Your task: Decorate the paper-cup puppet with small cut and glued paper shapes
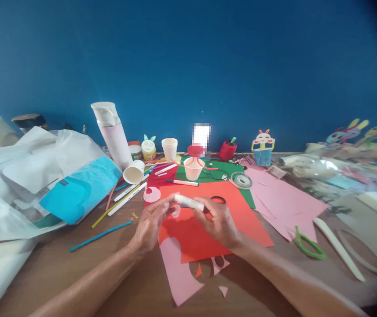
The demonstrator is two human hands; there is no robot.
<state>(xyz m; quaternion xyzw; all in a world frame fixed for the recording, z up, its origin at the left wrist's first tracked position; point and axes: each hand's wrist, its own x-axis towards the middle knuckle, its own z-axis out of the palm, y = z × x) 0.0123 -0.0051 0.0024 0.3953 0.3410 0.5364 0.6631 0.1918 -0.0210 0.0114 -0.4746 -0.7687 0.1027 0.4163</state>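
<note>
A white glue stick (189, 202) is held level between both hands, above an orange-red sheet (241, 220). My right hand (219, 222) grips its right end with thumb and fingers. At its left end, my left hand (153, 220) has its fingers pressed together, and a small pale pink piece (176, 211) hangs just below those fingertips. Behind the hands stands a white paper cup (194, 169) with a red disc (195, 150) and pipe cleaners on it. Black scissor handles (218, 200) show beside my right hand. A capped marker (182, 182) lies behind the glue stick.
Plastic bags (36, 176) and a white flask (111, 136) stand at the left. Pink paper (280, 198), a tape roll (240, 180) and a green pipe cleaner (309, 245) lie at the right. Pink scraps (178, 277) lie in front.
</note>
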